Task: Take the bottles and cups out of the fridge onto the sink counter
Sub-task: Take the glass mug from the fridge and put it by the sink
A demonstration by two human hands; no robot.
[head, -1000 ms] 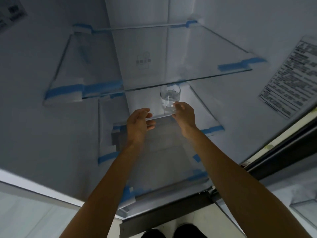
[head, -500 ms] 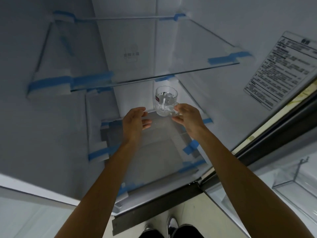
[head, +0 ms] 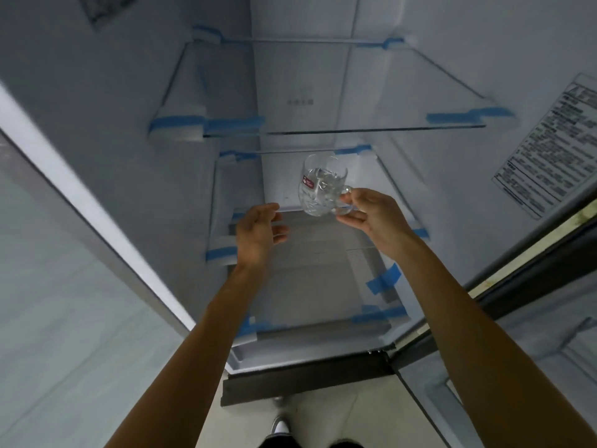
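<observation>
Inside the open fridge point(head: 135, 101), mid-height: right hand point(head: 374, 221) pinches the handle of a clear glass cup point(head: 319, 189) between thumb and fingers. Cup is in the air, roughly upright, mouth up, with a small red sticker on its left side and a cut pattern on the lower body. It sits below the front edge of the upper glass shelf point(head: 371, 130) and overlaps the second shelf point(head: 368, 171) in view; can't tell how far forward of that shelf it is. Can't tell if there's liquid in it either. Left hand point(head: 258, 234) grasps nothing: fingers loosely curved, palm turned toward the cup, just left of it and a bit lower, clear gap between them. Both forearms are bare, reaching up and in. Blue tape strips point(head: 384, 281) sit at the shelf corners and along the lower compartment edges. Printed label point(head: 549, 150) on the right inner wall, text too small to read. Fridge door point(head: 523, 344) stands open at right. Bottom of view: pale floor point(head: 326, 412) and the toe of one shoe point(head: 280, 426).
</observation>
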